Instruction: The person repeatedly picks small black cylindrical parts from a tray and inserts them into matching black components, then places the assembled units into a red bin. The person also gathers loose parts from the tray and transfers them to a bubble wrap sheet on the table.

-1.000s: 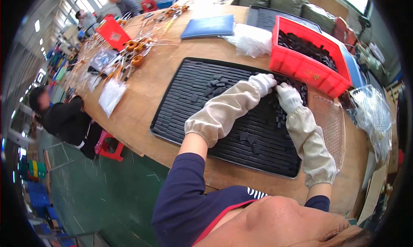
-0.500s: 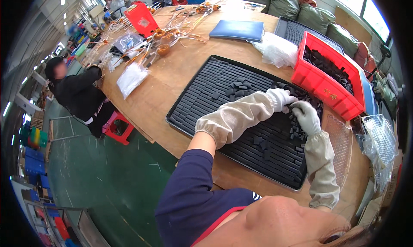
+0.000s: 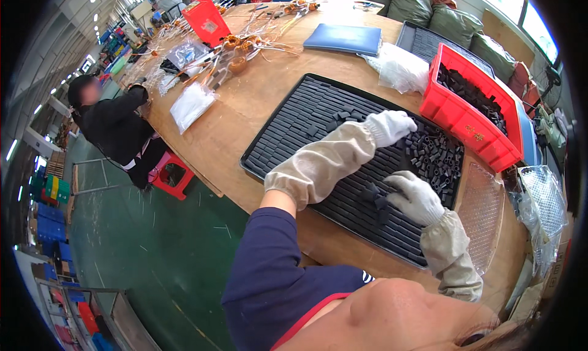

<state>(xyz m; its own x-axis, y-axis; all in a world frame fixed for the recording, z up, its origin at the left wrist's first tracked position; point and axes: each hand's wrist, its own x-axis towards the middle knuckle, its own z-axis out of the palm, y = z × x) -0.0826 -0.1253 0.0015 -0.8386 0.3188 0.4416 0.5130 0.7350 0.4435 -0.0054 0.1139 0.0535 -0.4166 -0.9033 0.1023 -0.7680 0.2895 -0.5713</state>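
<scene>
A black ribbed tray (image 3: 288, 144) lies on the wooden table, with several small black blocks (image 3: 435, 155) heaped at its right end and a few scattered in its grooves. My left hand (image 3: 392, 126), in a white glove and beige sleeve cover, rests on the tray beside the heap. My right hand (image 3: 415, 195), gloved the same way, lies nearer me on the tray, fingers curled over a few loose black blocks (image 3: 375, 195). Whether either hand grips a block is hidden.
A red bin (image 3: 467, 109) of black blocks stands just behind the tray. A clear plastic tray (image 3: 484, 216) lies at its right. A blue folder (image 3: 343, 39), plastic bags (image 3: 401, 69), copper coils (image 3: 236, 48) and a red box (image 3: 207, 20) lie farther off. A person in black (image 3: 116, 124) sits at the left.
My right hand has drawn back from the heap toward me along the tray. The left hand stays near the heap. The view has shifted, showing more of the table's left.
</scene>
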